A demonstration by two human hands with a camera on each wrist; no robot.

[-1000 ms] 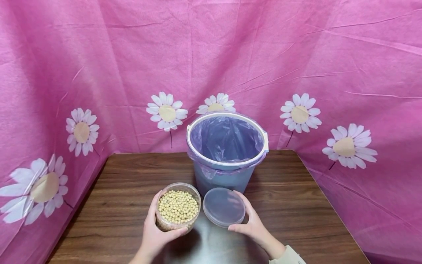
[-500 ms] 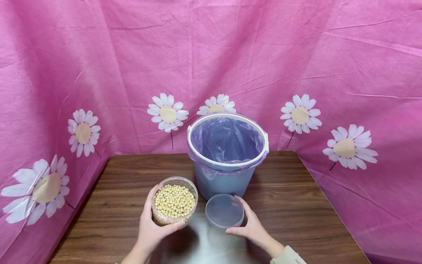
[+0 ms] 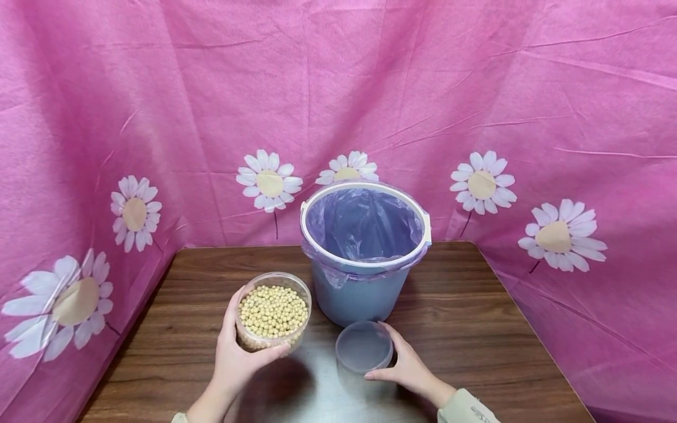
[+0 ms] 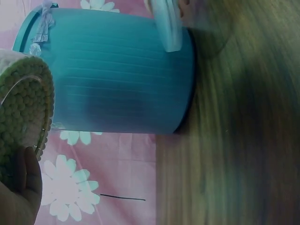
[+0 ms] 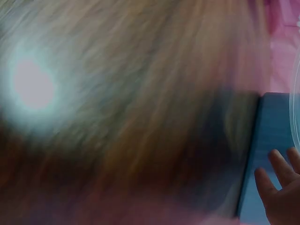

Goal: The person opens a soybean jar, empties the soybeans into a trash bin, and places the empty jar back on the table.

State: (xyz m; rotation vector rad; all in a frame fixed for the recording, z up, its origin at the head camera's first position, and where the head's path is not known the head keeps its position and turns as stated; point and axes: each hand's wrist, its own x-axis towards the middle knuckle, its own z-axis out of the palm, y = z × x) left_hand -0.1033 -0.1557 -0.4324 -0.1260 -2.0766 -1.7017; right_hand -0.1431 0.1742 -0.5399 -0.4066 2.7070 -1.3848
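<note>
Behind the wooden table (image 3: 465, 329) hangs pink daisy-printed cloth (image 3: 158, 106).

Wooden table (image 3: 465, 329) under blue bucket (image 3: 359, 291)

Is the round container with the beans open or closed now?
Open. The container in the left hand shows bare beans; the right hand holds its clear lid apart.

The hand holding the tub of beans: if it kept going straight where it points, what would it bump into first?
Probably the blue bucket. The left hand with the bean container points up and toward it, close beside. Depth is hard to judge, so it might slip past its left side.
</note>
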